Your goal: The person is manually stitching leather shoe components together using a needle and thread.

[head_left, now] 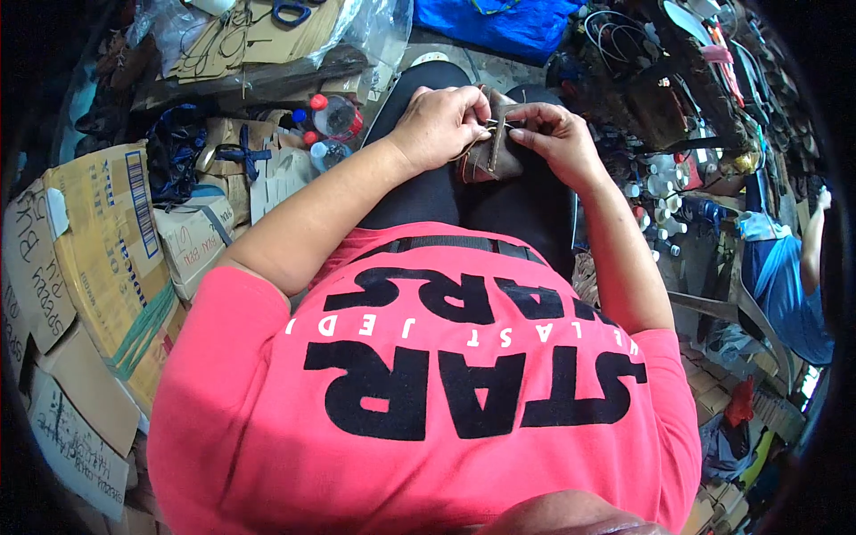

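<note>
On my lap, between my thighs, rests a small brownish-grey piece [501,162] with a narrow raised strip running down its middle; its exact kind is hard to make out. My left hand [439,127] is at its left side, thumb and fingers closed on a thin brown cord [473,138] that loops beside the piece. From the right, my right hand [560,141] reaches in with thumb and forefinger pinched close to the strip. What sits in that pinch is too small to tell. Both hands are close together, a little above my knees.
Cardboard boxes [102,236] and plastic bottles [337,118] stand to my left. Flattened cardboard [267,40] with blue-handled scissors [291,12] lies at the far left, beside a blue bag [499,27]. White-capped containers [664,192] crowd the right, where another person's arm [814,241] shows.
</note>
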`<move>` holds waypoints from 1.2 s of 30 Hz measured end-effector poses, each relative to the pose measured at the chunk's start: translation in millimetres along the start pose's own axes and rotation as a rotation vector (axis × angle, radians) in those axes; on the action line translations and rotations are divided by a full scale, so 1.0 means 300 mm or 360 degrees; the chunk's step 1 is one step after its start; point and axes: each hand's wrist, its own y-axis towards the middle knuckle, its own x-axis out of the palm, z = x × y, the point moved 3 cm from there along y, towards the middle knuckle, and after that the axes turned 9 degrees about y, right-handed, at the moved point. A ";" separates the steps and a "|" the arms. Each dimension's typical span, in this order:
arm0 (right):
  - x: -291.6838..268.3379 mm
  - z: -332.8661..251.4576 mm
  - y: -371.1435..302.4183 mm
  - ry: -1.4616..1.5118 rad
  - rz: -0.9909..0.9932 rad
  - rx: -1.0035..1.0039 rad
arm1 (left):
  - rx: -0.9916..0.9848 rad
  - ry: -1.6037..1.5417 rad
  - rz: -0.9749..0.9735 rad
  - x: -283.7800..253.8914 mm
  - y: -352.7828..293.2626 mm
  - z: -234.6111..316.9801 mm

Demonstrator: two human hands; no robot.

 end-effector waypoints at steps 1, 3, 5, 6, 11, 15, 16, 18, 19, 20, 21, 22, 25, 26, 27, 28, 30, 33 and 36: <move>-0.001 0.010 0.011 0.0108 -0.0001 0.0145 | -0.0031 -0.0015 -0.0049 0.002 0.007 0.001; -0.012 0.001 0.035 -0.0061 0.0012 0.0057 | -0.0059 -0.0036 -0.0127 -0.002 0.019 0.011; -0.024 0.006 0.053 -0.0228 -0.0035 0.0268 | -0.0057 0.0025 -0.0203 -0.013 0.032 0.027; -0.027 0.002 0.060 -0.0130 -0.0078 0.0305 | -0.0036 0.0065 -0.0245 -0.019 0.039 0.038; -0.035 -0.009 0.070 -0.0153 -0.0149 0.0496 | 0.0477 0.0814 -0.0359 -0.038 0.083 0.109; -0.050 -0.018 0.059 0.0179 -0.0236 0.0375 | 0.0752 0.0968 -0.0382 -0.064 0.083 0.130; -0.065 -0.019 0.052 0.0234 -0.0254 0.0376 | 0.0797 0.0999 -0.0365 -0.079 0.073 0.130; -0.104 -0.024 0.035 0.0323 -0.0257 0.0410 | 0.0864 0.1051 -0.0363 -0.110 0.042 0.125; -0.112 -0.031 0.027 0.0291 -0.0288 0.0391 | 0.0781 0.1063 -0.0377 -0.120 0.030 0.121; -0.116 -0.043 0.027 0.0261 -0.0310 0.0346 | 0.0729 0.1064 -0.0366 -0.131 0.020 0.120; -0.119 -0.055 0.027 0.0179 -0.0297 0.0352 | 0.0652 0.1074 -0.0361 -0.134 0.014 0.121; -0.114 -0.079 0.024 -0.0126 -0.0317 0.0157 | 0.0636 0.1125 -0.0348 -0.127 0.008 0.129; -0.056 -0.143 0.030 -0.0899 -0.0486 -0.0209 | 0.0506 0.1124 -0.0414 -0.084 0.018 0.153; -0.031 -0.154 0.033 -0.1090 -0.0494 -0.0212 | 0.0497 0.1143 -0.0432 -0.069 0.024 0.160; -0.015 -0.160 0.031 -0.1230 -0.0501 -0.0178 | 0.0475 0.1187 -0.0456 -0.056 0.029 0.162; -0.001 -0.165 0.028 -0.1340 -0.0499 -0.0213 | 0.0473 0.1200 -0.0468 -0.048 0.032 0.162; 0.006 -0.160 0.016 -0.1440 -0.0524 -0.0284 | 0.0577 0.1178 -0.0456 -0.042 0.030 0.156; -0.014 -0.122 -0.029 -0.1413 -0.0537 -0.0549 | 0.0751 0.0968 -0.0488 -0.057 -0.002 0.122; -0.092 -0.068 -0.092 -0.1361 -0.0440 -0.0623 | 0.0667 0.1048 -0.0507 -0.109 -0.069 0.053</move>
